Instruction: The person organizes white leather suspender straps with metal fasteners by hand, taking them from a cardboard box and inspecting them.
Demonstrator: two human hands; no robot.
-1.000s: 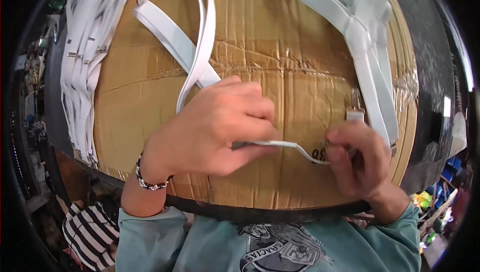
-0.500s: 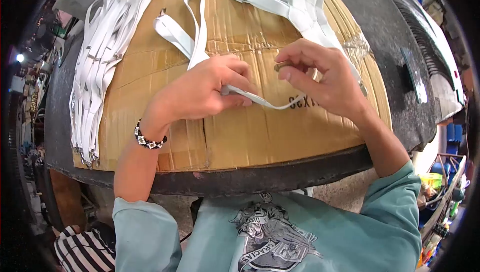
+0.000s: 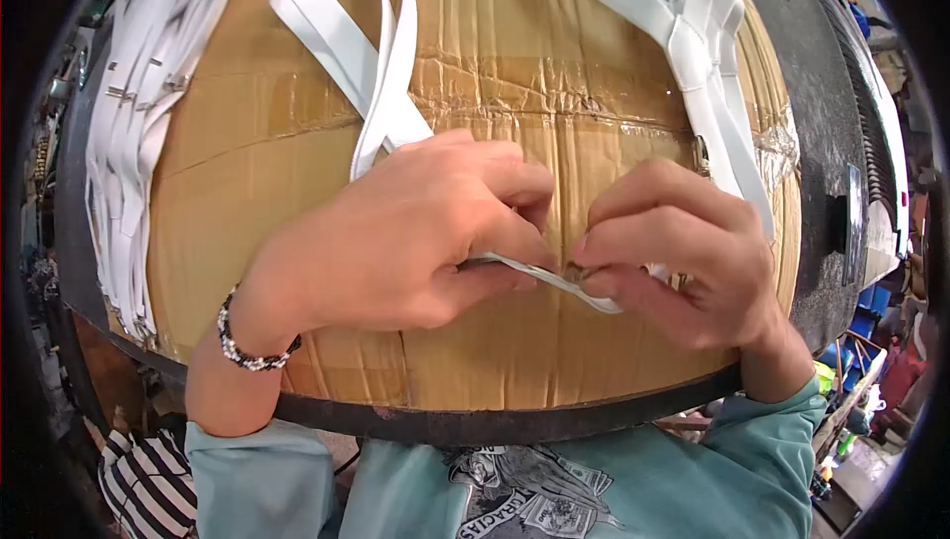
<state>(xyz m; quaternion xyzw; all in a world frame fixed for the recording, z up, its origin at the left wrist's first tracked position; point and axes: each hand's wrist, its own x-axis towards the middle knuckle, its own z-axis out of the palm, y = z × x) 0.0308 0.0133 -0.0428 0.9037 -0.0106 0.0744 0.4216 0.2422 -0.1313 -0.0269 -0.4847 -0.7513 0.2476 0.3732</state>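
low over the cardboard [image 3: 515,366], near its front edge, the strap [image 3: 542,273] spans the narrow gap between two closed hands. the left hand [image 3: 421,232] is curled, knuckles up, thumb and forefinger pinching the strap; its other fingers fold under, partly hidden. the right hand [image 3: 683,257] has thumb and forefinger drawn together on a small metal piece [image 3: 576,273], held right by the strap; the strap bends just below those fingertips, and whether it touches the piece is too small to tell.

a beaded bracelet [image 3: 247,346] rings the left wrist. just beyond the left hand, white bands [image 3: 394,79] cross on the cardboard, their lower ends hidden behind that hand. farther left lies a long pile [image 3: 139,153] of white straps with metal buckles. beyond the right hand, a bundle [image 3: 705,64] of white straps hangs together along the cardboard's right side. the cardboard rests on a dark table [image 3: 826,103].
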